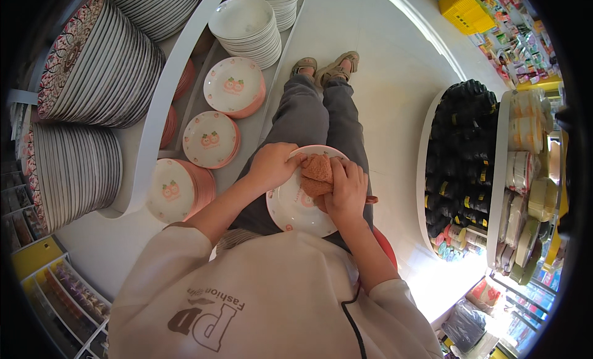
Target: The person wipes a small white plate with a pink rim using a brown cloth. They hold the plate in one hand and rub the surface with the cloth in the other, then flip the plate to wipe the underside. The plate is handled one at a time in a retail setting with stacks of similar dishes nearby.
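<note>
A round white plate (287, 210) with a pink rim and a printed design rests over my lap. My left hand (276, 166) grips its upper left edge, the thumb near a brown terry cloth (317, 175). The cloth lies bunched on the plate's face, with my right hand (345, 188) closed around its right side. Part of the plate is hidden under the cloth and my right hand. To the left, on a low shelf, stand stacks of similar pink-rimmed plates (234, 86), the lower ones beside my left forearm.
White bowls (243, 18) stand stacked at the top. Large patterned plates (69, 58) fill the shelf at left, behind its pale curved edge (160, 95). On the right are a rack of black goods (458, 159) and a yellow basket (465, 11).
</note>
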Demonstrator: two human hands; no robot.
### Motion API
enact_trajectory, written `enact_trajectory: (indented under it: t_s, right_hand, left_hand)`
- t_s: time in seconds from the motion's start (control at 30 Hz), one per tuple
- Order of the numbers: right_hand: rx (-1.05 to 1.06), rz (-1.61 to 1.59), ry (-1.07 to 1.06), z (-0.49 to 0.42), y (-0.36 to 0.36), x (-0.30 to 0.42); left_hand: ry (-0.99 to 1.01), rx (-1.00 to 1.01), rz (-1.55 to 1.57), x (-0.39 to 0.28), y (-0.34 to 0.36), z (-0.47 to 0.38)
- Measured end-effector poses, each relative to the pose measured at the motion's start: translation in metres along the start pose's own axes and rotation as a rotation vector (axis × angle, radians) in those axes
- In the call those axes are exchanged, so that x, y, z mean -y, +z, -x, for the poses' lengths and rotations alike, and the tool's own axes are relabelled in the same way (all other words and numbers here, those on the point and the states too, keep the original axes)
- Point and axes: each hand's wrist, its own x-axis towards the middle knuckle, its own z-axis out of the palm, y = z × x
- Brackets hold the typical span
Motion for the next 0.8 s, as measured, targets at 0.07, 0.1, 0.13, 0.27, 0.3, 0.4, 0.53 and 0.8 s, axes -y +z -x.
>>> enact_trajectory:
  t_s: [0.07,0.1,0.13,0.27,0.3,0.4,0.53,0.8]
  right_hand:
    - [0.058,0.112,0.135,0.011,-0.010,-0.001]
    - [0.107,0.026,0.033,0.020,-0.015,0.002]
    - [0.232,-0.041,0.016,0.029,-0.019,0.005]
    - [0.231,-0.215,-0.083,0.032,-0.016,0.006]
    - [0.180,-0.221,-0.057,0.025,-0.013,0.002]
    - [-0.100,-0.014,0.080,0.006,-0.009,-0.016]
    - [-0.119,-0.092,0.223,0.012,-0.020,-0.032]
    - [-0.106,-0.968,0.664,0.025,-0.023,-0.047]
  left_hand:
    - [-0.045,0.001,-0.027,0.001,-0.001,0.003]
    - [-0.045,-0.012,-0.038,0.001,0.000,0.003]
    - [-0.043,-0.011,-0.044,0.001,0.001,0.003]
    - [-0.015,0.000,0.013,-0.002,0.007,-0.001]
    - [-0.003,-0.003,0.027,-0.002,0.006,-0.002]
    - [-0.033,0.030,0.004,-0.002,0.002,-0.003]
    - [-0.068,0.031,0.023,0.000,-0.001,0.000]
    - [-0.016,0.039,0.017,0.002,0.001,-0.004]
